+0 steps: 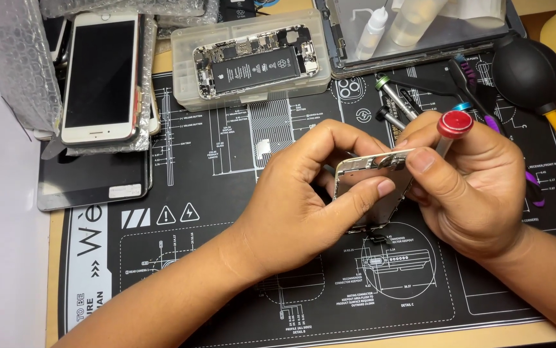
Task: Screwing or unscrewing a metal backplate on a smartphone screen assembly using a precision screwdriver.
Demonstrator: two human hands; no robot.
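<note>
Left hand (303, 193): sat at the centre of the view; fingers curled from above and thumb pressed from below on the phone part (371, 187), grasping its left edge.
Right hand (477, 187): lay at 3 o'clock from the left hand; thumb and forefinger pinched the top right edge of the same part; the palm and remaining fingers clenched round a screwdriver (453, 129) with a red cap, which stood up at 12 o'clock above the knuckles.
Phone part: a thin silver-framed piece held tilted between both hands, raised off the work mat (226, 212); its lower edge was partly hidden by the fingers.
Work mat: black with white diagrams; spread across the desk under both forearms.
Opened phone (255, 62): rested on a clear plastic box (187, 71) at 12 o'clock from the hands, battery and board showing.
White phone (100, 74): lay face up on a stack at 10 o'clock; a dark screen panel (91, 183) sat just below it.
Black air blower (528, 72): lay at 1 o'clock, well apart from the hands; spare screwdrivers (397, 103) lay beside it.
</note>
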